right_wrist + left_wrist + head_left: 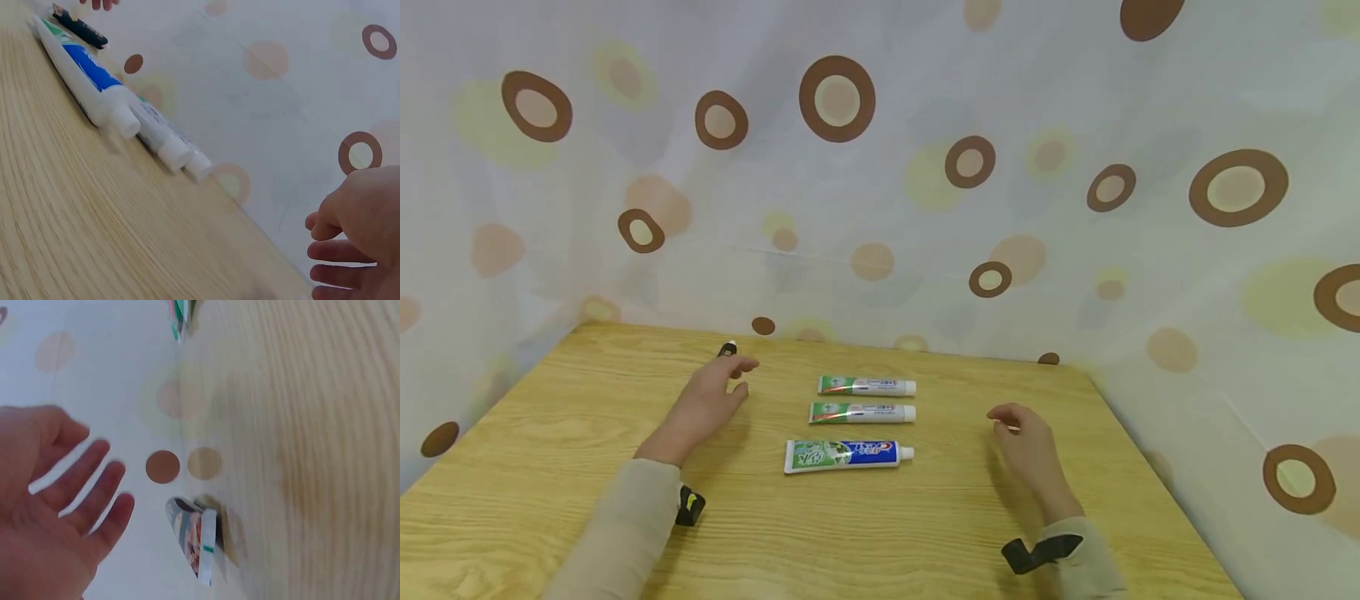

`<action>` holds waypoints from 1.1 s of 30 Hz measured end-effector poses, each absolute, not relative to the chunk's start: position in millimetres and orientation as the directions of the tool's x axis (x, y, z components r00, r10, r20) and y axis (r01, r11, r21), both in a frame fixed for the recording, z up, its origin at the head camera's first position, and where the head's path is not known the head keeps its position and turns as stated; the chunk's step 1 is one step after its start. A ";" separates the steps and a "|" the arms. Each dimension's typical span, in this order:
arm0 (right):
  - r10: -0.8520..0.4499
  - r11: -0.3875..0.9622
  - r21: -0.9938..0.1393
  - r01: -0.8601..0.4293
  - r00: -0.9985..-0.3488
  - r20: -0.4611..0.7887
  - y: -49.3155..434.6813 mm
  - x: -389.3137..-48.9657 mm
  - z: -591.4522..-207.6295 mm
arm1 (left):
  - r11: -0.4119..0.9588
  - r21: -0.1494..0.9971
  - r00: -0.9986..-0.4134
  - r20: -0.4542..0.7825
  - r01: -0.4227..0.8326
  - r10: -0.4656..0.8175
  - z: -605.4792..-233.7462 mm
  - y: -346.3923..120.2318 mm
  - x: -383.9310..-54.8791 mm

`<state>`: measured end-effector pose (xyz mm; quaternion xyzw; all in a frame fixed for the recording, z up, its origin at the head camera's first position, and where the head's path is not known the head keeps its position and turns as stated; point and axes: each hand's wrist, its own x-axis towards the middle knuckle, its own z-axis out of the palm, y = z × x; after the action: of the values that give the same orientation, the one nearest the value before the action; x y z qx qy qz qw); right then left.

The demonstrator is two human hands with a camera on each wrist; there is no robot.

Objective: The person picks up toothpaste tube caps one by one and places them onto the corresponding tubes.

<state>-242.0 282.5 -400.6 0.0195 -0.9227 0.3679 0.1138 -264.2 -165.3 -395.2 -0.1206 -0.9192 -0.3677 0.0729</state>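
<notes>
My left hand [703, 406] hovers at the left of the table with loosely bent fingers, holding nothing. Just beyond it lies a dark tube [727, 349] with a light tip, mostly covered by the hand in the head view. The right wrist view shows more of this dark tube [80, 26]. Mid-table, a green, white and blue Crest toothpaste tube [850, 455] lies nearest me. Behind it are two smaller green and white toothpaste tubes, a middle one [861, 413] and a far one [867, 386], caps to the right. My right hand [1028, 450], fingers relaxed, is right of them, apart and holding nothing.
The wooden table [820, 542] ends at a patterned sheet [895, 208] that rises behind it and along the sides. Each wrist carries a black strap mount, one on the left [689, 506] and one on the right [1037, 553].
</notes>
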 end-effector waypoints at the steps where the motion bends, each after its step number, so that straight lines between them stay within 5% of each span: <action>1: 0.058 0.741 -0.663 -0.106 -0.974 0.220 286.4 -241.9 -400.1 | 0.708 0.658 -0.964 0.224 0.256 0.140 -394.9 -168.5 -265.1; 15: 0.108 0.818 -0.563 0.118 -0.993 -0.051 320.4 -255.5 -405.0 | 0.750 0.659 -0.996 0.094 0.056 -0.009 -403.4 -185.0 -295.0; 22: 0.057 0.855 -0.515 0.054 -0.998 -0.009 317.9 -257.3 -406.5 | 0.773 0.633 -1.000 -0.015 -0.027 -0.023 -413.8 -181.8 -299.7; 33: 0.018 0.871 -0.490 -0.027 -0.996 0.088 315.4 -260.6 -409.3 | 0.897 0.442 -0.989 0.130 -0.006 -0.070 -431.9 -174.9 -299.8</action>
<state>-260.6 315.4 -409.3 0.0024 -0.9662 0.2538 0.0447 -299.8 -174.9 -431.9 0.0196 -0.9713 -0.2262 0.0715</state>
